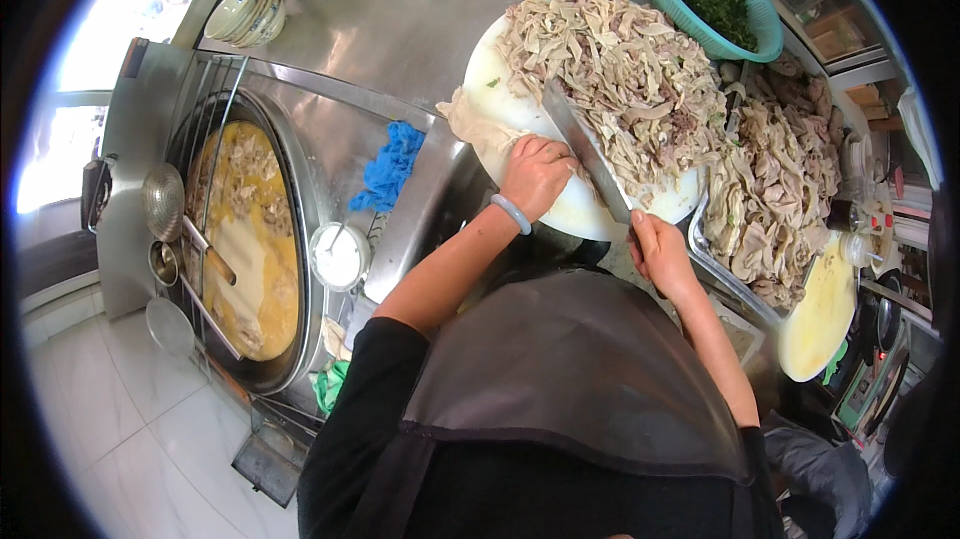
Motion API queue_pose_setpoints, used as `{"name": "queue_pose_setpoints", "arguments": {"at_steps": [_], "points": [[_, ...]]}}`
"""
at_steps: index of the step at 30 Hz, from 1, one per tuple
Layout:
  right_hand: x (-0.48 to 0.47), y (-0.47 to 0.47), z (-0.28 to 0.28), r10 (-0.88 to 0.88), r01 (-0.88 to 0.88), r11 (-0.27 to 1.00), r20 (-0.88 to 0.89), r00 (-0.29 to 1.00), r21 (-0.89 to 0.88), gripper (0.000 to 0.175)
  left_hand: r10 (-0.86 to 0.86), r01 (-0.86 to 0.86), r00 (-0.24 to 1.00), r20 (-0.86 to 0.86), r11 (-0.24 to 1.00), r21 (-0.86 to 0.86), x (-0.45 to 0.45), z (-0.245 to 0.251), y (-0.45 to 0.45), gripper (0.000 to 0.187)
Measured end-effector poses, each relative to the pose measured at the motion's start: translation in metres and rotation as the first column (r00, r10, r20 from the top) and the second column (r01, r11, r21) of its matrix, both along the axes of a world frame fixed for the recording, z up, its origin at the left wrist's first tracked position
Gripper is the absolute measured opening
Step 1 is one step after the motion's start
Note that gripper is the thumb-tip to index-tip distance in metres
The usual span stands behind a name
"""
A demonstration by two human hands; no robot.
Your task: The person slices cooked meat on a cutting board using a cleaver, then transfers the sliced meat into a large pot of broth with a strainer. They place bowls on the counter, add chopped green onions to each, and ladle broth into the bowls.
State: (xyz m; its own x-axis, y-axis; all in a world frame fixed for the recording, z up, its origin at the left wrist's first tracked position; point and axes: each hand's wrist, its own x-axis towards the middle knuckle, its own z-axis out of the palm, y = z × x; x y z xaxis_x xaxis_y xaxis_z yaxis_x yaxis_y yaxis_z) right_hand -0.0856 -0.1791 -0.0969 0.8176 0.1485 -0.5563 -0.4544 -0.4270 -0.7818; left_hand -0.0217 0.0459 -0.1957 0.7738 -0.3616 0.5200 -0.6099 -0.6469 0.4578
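Observation:
A round white cutting board [574,215] lies before me, heaped with sliced pale meat [622,73] that looks like tripe or offal. My left hand [534,173], its wrist in a pale bangle, presses an uncut pale piece [480,122] against the board's left side. In my right hand [664,254] is the handle of a broad-bladed cleaver [589,152]. Its blade stands on edge between my left fingers and the heap. Part of the meat under my left fingers is hidden.
Right of the board stands a metal tray [739,291] of larger meat pieces. A turquoise basket [667,2] holds chopped greens. At left, a large pot [304,239] of yellowish broth carries a rack and ladles [163,201]. A blue cloth [390,167] and stacked bowls [247,17] lie beyond.

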Motion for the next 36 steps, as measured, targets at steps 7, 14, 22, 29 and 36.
{"name": "queue_pose_setpoints", "arguments": {"at_steps": [7, 14, 22, 29, 36], "points": [[0.013, 0.022, 0.005, 0.036, -0.040, 0.999, -0.146, 0.989, -0.023, 0.046, 0.102, -0.099, 0.994, -0.049, 0.993, 0.064, 0.002, -0.002, 0.025, 0.017], [0.023, 0.034, 0.007, 0.057, -0.058, 0.998, -0.029, 0.998, -0.025, 0.047, 0.146, -0.144, 0.987, -0.064, 0.989, 0.040, 0.017, -0.004, 0.047, 0.022], [0.023, -0.008, -0.007, -0.027, 0.026, 1.000, -0.039, 0.999, -0.011, 0.049, 0.045, -0.058, 0.991, -0.126, 0.994, -0.098, 0.004, -0.013, 0.007, 0.020], [0.004, -0.019, 0.003, 0.089, -0.076, 0.989, 0.100, 0.991, -0.128, 0.050, 0.051, -0.062, 0.986, -0.160, 0.996, -0.066, -0.004, -0.004, -0.002, 0.022], [0.016, 0.008, 0.002, 0.038, -0.033, 0.996, 0.069, 0.997, -0.078, 0.044, 0.038, -0.037, 0.989, -0.145, 0.999, 0.009, -0.012, 0.000, 0.024, 0.029]]}}
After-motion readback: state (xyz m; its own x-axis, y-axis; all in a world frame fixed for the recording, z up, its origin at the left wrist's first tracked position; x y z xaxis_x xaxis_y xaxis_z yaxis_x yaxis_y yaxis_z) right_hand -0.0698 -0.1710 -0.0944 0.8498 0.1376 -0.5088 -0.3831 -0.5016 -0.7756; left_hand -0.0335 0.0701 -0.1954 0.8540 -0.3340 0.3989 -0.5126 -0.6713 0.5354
